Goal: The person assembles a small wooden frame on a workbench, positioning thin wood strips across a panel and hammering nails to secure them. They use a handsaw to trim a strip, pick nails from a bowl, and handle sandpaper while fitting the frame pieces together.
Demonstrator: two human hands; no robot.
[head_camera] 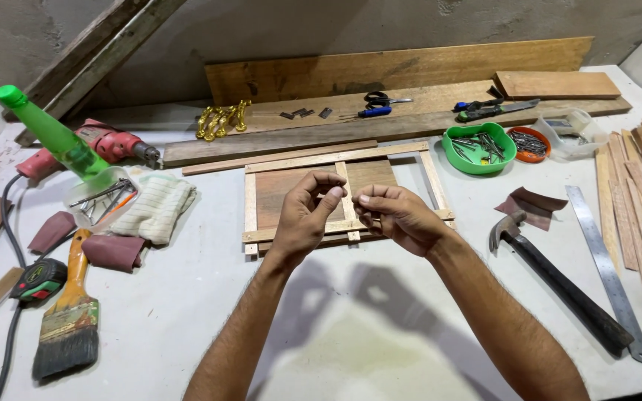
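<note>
My left hand: up in front of me, fingers curled, thumb near fingertips.
My right hand: close beside it, fingers bent in.
My arms: both bare, reaching forward.

Green plastic bottle with pointed cap, far left of table, leaning over clear tub of nails.

Round green tub near back right, nails inside. Small orange round tub just beside it, more nails inside.

Clear plastic box right of orange tub; small label on it, too tiny to make out.

Black and green tape measure at left edge, small label on side, blurred.

No signs, no screens.
</note>
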